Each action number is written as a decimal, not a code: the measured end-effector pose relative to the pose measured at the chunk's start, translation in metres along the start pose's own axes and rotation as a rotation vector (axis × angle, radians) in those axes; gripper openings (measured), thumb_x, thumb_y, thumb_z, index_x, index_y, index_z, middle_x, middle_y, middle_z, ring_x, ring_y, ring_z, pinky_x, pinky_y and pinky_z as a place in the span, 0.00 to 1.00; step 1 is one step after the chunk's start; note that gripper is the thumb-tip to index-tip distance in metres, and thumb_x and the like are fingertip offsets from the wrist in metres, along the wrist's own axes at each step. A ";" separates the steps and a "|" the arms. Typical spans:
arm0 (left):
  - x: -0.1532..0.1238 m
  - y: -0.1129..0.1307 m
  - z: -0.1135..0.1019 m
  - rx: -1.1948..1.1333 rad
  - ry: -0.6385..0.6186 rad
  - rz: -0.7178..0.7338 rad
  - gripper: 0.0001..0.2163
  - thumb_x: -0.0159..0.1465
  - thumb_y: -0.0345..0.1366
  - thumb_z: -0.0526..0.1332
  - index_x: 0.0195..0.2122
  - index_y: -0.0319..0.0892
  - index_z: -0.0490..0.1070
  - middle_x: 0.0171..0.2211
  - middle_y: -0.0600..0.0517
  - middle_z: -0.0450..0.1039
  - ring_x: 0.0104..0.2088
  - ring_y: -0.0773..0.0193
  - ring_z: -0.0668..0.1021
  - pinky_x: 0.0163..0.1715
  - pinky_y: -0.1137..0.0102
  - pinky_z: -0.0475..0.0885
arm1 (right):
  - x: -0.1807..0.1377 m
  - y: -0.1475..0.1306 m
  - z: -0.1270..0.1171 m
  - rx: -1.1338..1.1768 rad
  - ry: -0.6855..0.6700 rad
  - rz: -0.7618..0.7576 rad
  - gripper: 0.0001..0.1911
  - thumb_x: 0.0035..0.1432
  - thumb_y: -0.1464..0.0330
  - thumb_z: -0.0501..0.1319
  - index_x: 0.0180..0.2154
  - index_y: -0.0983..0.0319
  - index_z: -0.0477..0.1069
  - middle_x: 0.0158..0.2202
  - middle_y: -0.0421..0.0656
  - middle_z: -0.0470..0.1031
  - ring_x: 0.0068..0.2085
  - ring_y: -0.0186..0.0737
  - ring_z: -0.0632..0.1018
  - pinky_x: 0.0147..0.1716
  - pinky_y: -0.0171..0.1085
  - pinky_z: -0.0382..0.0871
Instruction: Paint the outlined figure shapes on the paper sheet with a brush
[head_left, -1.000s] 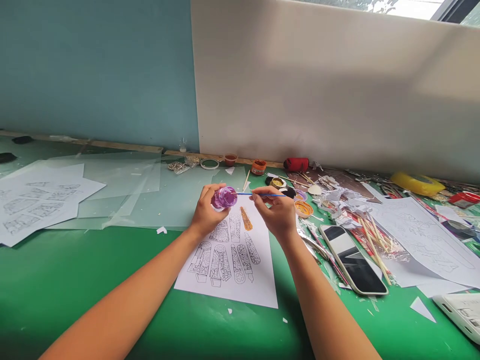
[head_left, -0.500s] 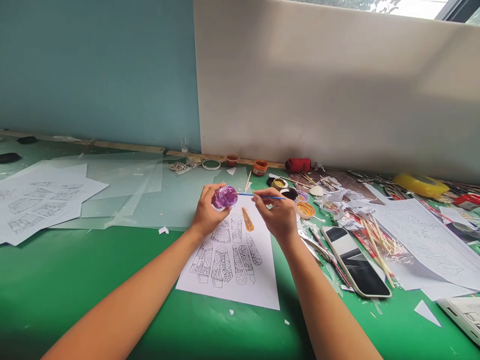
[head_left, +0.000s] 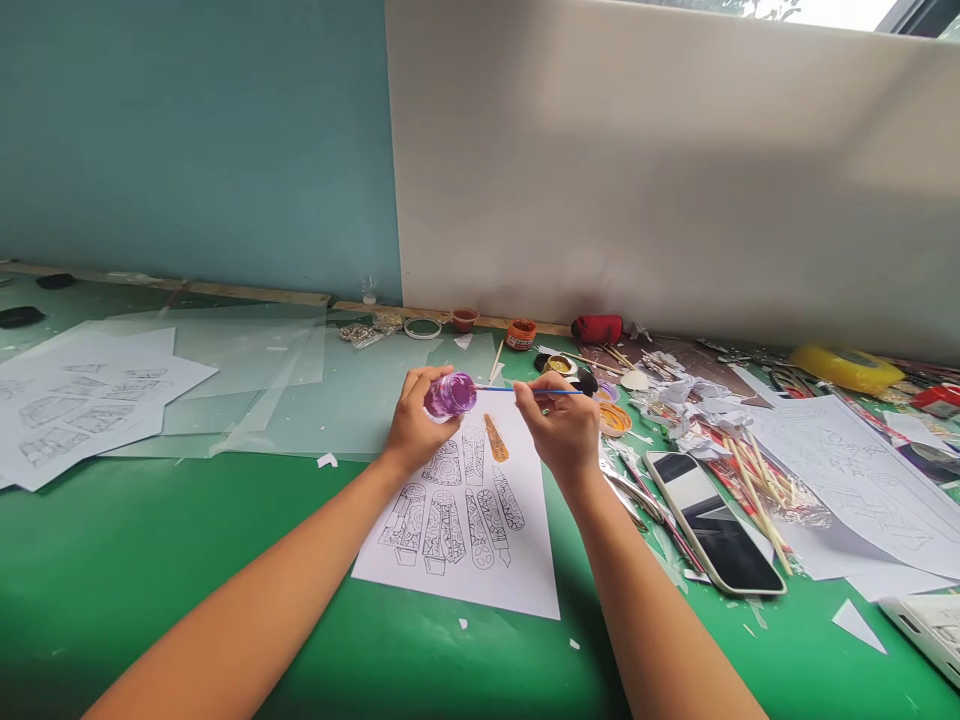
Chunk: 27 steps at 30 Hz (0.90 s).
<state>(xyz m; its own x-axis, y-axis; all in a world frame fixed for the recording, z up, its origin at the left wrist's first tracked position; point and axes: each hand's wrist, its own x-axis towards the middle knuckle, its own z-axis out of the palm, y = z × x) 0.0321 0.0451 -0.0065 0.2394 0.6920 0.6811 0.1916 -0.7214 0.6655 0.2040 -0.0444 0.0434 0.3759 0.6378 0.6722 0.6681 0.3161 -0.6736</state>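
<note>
My left hand (head_left: 417, 420) grips a small paint jar (head_left: 453, 393), clear and streaked with purple, its mouth tilted toward the right. In my right hand (head_left: 559, 425) is a thin blue paintbrush (head_left: 529, 390), held nearly level with its tip at the jar's mouth. Both hands are above a white printed sheet (head_left: 525, 580). Patterned outline shapes cover the sheet, and one narrow tapered piece (head_left: 496, 438) near its top is coloured orange-brown.
Open pots of orange paint (head_left: 520, 334) and yellow paint (head_left: 559, 366) stand behind my right hand. A phone (head_left: 716, 525), wooden sticks (head_left: 754, 490) and crumpled paper scraps (head_left: 697, 400) lie to the right. Clear sheets (head_left: 281, 400) and printed papers (head_left: 90, 400) lie left.
My right hand and the brush have shifted slightly to the right, drawing the brush back at the jar's mouth. The left hand and jar have barely moved.
</note>
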 end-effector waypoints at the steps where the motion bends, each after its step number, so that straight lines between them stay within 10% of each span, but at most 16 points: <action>1: 0.000 0.000 0.000 0.000 0.000 -0.001 0.27 0.49 0.23 0.69 0.51 0.47 0.71 0.49 0.49 0.71 0.50 0.57 0.78 0.50 0.61 0.76 | 0.000 0.000 0.000 -0.010 0.001 -0.008 0.14 0.57 0.61 0.61 0.22 0.58 0.66 0.18 0.37 0.73 0.20 0.34 0.75 0.23 0.32 0.68; 12: -0.002 0.002 0.001 0.013 -0.033 -0.007 0.28 0.49 0.23 0.68 0.52 0.48 0.71 0.49 0.49 0.70 0.49 0.58 0.77 0.51 0.62 0.75 | -0.002 -0.002 0.000 -0.061 0.065 -0.039 0.22 0.59 0.62 0.59 0.17 0.57 0.53 0.13 0.31 0.53 0.17 0.29 0.58 0.19 0.31 0.57; 27: -0.002 0.003 0.000 -0.010 -0.028 -0.057 0.27 0.50 0.24 0.69 0.51 0.48 0.71 0.49 0.49 0.70 0.50 0.57 0.77 0.52 0.60 0.75 | -0.001 0.002 -0.001 -0.064 -0.049 -0.116 0.11 0.60 0.63 0.59 0.25 0.57 0.69 0.22 0.38 0.74 0.23 0.36 0.75 0.27 0.35 0.70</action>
<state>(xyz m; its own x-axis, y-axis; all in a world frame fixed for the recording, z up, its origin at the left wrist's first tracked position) 0.0327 0.0415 -0.0054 0.2546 0.7308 0.6334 0.1961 -0.6804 0.7061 0.2052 -0.0451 0.0413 0.2631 0.6341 0.7272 0.7452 0.3452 -0.5706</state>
